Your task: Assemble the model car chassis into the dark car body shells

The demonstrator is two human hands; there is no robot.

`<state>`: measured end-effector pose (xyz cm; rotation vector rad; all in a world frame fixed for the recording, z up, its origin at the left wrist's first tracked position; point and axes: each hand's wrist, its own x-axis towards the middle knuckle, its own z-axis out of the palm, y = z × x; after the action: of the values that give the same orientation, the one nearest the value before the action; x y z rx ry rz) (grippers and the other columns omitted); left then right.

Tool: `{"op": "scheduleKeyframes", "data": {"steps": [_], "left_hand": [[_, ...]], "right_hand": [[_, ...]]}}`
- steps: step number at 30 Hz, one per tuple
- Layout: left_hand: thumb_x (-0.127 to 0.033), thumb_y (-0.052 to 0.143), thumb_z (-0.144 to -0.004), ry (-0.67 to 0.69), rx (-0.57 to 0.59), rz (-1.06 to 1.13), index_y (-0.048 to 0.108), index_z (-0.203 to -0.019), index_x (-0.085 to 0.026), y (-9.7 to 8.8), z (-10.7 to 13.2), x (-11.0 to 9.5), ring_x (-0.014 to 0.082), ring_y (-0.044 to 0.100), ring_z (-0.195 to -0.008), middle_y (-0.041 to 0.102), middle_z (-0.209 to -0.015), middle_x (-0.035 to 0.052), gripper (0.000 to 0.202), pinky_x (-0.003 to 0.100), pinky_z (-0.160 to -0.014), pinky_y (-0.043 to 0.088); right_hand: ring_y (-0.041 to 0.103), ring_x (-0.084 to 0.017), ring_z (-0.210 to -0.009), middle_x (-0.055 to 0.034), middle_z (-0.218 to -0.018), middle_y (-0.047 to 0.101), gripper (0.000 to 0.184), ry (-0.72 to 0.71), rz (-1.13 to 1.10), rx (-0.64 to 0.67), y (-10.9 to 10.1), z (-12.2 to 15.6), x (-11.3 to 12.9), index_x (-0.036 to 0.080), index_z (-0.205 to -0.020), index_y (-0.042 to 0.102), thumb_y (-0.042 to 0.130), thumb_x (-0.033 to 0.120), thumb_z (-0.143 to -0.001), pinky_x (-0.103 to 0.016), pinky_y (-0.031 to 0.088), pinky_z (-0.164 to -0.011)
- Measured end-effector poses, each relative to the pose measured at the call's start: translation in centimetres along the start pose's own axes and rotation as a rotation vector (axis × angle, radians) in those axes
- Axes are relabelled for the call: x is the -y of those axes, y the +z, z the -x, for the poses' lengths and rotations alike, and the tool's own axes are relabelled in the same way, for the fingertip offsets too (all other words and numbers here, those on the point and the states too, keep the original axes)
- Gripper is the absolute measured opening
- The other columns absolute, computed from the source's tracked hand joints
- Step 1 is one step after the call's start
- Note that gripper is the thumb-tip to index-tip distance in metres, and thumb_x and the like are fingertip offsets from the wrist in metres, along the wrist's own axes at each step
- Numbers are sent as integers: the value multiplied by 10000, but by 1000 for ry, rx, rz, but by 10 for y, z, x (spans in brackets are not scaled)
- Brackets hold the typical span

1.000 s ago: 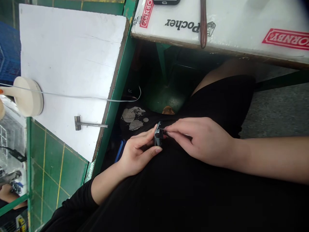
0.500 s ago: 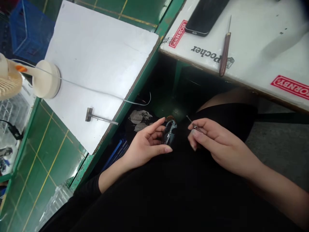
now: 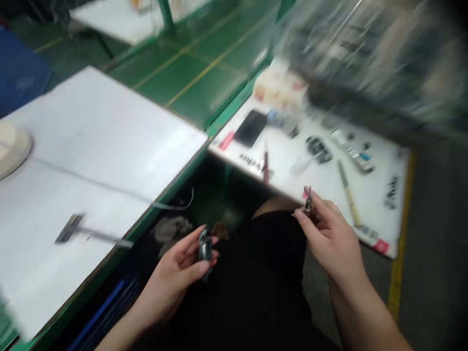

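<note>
My left hand point(image 3: 185, 263) is closed on a small dark glossy part point(image 3: 205, 247), held upright between thumb and fingers above my lap. I cannot make out its exact kind. In my right hand point(image 3: 327, 231) a small metal piece with a thin pin point(image 3: 308, 201) is pinched between thumb and forefinger. The pin points up, and the piece's lower end is hidden by the fingers. The two hands are apart, my right one close to the front edge of the right-hand table point(image 3: 288, 183).
On the left white board point(image 3: 120, 136) lie a small metal hammer point(image 3: 71, 227), a cable and a fan base point(image 3: 12, 148). The right table bears a phone point(image 3: 250, 127), an awl point(image 3: 266, 168), a dark part point(image 3: 319, 148), a file with a yellow handle point(image 3: 349, 192) and a silver bar-shaped object point(image 3: 353, 152).
My view has swung up and right, bringing more of the right table into sight. My hands have moved further apart; the right one has risen with its metal piece, whose pin now points upward.
</note>
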<state>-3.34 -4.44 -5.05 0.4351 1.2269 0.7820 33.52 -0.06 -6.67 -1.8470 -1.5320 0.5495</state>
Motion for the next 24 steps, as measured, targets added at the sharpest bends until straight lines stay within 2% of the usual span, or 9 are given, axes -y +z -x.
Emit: {"op": "scheduleKeyframes", "data": {"steps": [2,4,7,10,15,17,19,21,24], "left_hand": [[-422,1115,-803,-16,-4,50,777,-1602,-267,-1,-11,0,392,835,-1308,776,-1629,200,881,573,-1216,667],[-434,1077,-858,-25,28,113,807,-1551,-282,1,-21,-4,416,783,-1443,750,-1676,174,759,570,-1257,645],[-464,1068,-866,17,13,147,839,-1488,-270,7,-29,-12,416,758,-1494,799,-1597,163,691,560,-1305,610],[-439,1109,-805,85,7,130,855,-1460,-245,13,-31,-20,402,787,-1431,841,-1489,167,728,553,-1322,596],[-400,1114,-793,159,42,147,822,-1501,-264,24,-32,-27,345,832,-1259,837,-1383,142,778,507,-1137,715],[-392,1100,-816,236,40,110,790,-1516,-264,27,-34,-25,297,840,-1149,829,-1344,133,776,450,-1034,740],[-391,1076,-852,333,47,34,756,-1514,-271,30,-36,-21,262,838,-1055,830,-1286,117,745,422,-973,737],[-374,1051,-881,405,82,-110,735,-1500,-278,33,-36,-17,271,841,-1090,835,-1253,108,702,444,-1025,720],[-307,1037,-862,486,98,-463,751,-1498,-278,39,-35,-15,311,820,-1227,819,-1358,124,698,513,-1152,672]], "right_hand": [[751,-304,-1035,-112,-1202,766,621,8,266,-155,-11,-23,-26,257,-1668,713,651,538,-1118,-501,650,-998],[757,-351,-1112,-165,-1237,789,581,14,357,-235,-15,-44,-42,182,-1581,765,610,455,-1092,-542,637,-1053],[756,-368,-1143,-181,-1241,820,466,15,388,-245,-5,-65,-52,178,-1411,824,606,389,-1058,-538,626,-1067],[742,-366,-1150,-190,-1225,831,399,20,387,-247,9,-84,-54,183,-1320,836,592,376,-1071,-535,606,-1090],[706,-397,-1187,-215,-1232,816,336,4,303,-324,13,-105,-44,173,-1209,852,631,354,-1031,-624,549,-1185],[664,-449,-1314,-249,-1323,779,368,4,240,-400,12,-93,-29,163,-1234,846,626,402,-1060,-706,480,-1257],[627,-469,-1413,-268,-1406,736,435,1,140,-430,17,-64,-5,163,-1284,830,585,485,-1126,-725,452,-1290],[713,-400,-1289,-216,-1346,767,439,-13,-10,-296,28,-29,24,209,-1268,829,616,573,-1145,-606,586,-1176],[784,-269,-925,-102,-1114,833,434,13,-333,187,48,14,64,263,-1206,858,769,666,-1072,-405,683,-838]]}}
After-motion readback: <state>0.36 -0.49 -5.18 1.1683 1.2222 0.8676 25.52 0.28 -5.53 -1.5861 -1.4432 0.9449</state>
